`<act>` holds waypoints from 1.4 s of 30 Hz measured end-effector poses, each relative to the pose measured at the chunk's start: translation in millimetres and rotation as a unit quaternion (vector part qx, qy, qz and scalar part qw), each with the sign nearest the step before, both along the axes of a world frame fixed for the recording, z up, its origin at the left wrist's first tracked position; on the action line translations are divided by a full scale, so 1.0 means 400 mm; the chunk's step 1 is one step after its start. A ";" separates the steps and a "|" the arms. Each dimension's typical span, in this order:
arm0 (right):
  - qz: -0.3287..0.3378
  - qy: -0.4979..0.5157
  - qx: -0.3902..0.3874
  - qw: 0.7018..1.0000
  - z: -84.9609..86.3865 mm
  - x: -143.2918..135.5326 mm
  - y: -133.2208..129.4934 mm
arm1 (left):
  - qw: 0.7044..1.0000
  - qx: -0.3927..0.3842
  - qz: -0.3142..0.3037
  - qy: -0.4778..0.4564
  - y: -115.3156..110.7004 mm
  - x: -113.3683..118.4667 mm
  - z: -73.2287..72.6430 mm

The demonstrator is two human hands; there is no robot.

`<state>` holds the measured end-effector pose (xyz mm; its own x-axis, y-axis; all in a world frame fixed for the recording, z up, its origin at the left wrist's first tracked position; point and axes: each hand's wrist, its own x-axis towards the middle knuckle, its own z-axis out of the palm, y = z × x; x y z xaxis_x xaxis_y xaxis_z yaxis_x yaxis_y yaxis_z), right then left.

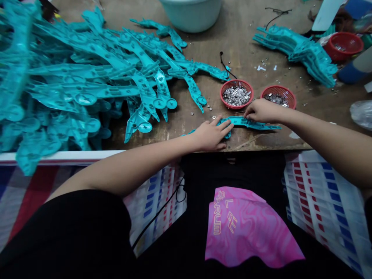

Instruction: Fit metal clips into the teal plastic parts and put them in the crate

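Observation:
A slim, curved turquoise plastic part [240, 121] lies near the table's front edge. My left hand [211, 135] rests across its left half, fingers over the part and thumb at the near side, holding it against the table. Over the part's right half, my right hand [260, 110] is closed in a pinch; whatever is between its fingertips is hidden. Just behind the part stands a red basket [223, 101] of small shiny metal pieces [236, 95]. A second red basket [293, 101] with similar pieces is partly behind my right hand.
A large heap of turquoise parts [110, 77] covers the left side, some overhanging the front edge. At the back is a pale tub [192, 15]. Stacked turquoise parts [299, 52] and another red basket [345, 44] are at the right. Loose metal bits dot the wood.

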<state>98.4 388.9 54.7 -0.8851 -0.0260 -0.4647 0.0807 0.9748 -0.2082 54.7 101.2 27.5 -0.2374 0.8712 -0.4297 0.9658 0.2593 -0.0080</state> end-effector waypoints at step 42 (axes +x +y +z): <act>0.187 0.139 0.024 0.972 -0.093 -0.019 0.075 | 0.993 0.113 -0.046 -0.005 -0.001 -0.012 -0.010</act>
